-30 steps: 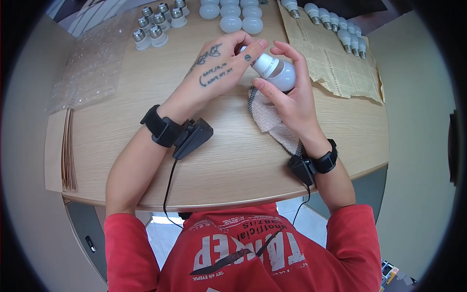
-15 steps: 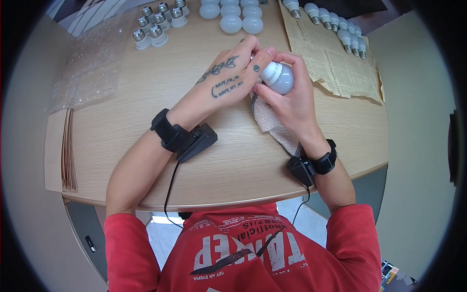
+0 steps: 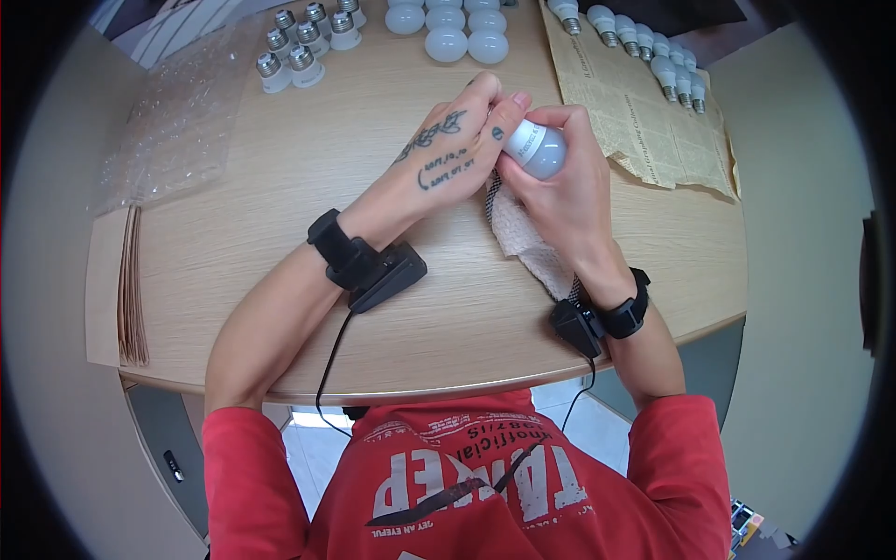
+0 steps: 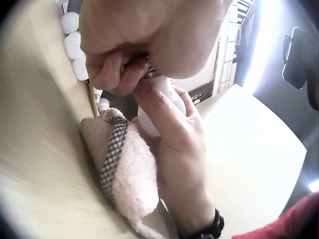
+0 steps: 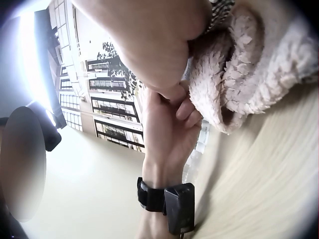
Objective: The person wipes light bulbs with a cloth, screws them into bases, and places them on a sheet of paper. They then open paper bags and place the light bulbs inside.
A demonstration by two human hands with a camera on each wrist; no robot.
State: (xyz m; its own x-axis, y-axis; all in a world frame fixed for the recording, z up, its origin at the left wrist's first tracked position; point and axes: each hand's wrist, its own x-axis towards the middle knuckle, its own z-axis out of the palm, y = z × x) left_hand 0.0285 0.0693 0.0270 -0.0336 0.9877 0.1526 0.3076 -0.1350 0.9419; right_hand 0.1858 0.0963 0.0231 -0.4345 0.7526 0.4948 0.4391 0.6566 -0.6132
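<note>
A light bulb (image 3: 546,157) with a white collar and a rounded dome is between both hands, tilted, dome toward the right palm. My right hand (image 3: 583,191) grips the bulb's dome and collar with thumb and fingers. My left hand (image 3: 457,145) has its fingers curled around the base end, mostly hiding it; a bit of metal thread (image 4: 152,71) shows in the left wrist view. Below the right hand hangs a pale fluffy cloth (image 3: 516,227) with a checked edge, its upper part hidden behind the hand. The right wrist view shows the cloth folded close by the right palm.
Several white screw bases (image 3: 303,67) stand at the back left, and several round domes (image 3: 446,45) lie at the back middle. Whole bulbs (image 3: 665,77) lie on printed brown paper (image 3: 644,154) at the right. Bubble wrap (image 3: 182,121) and folded paper bags (image 3: 131,289) are on the left.
My left hand has moved right and its fingers have closed over the bulb's base end. The right thumb and fingers have drawn in around the dome and collar.
</note>
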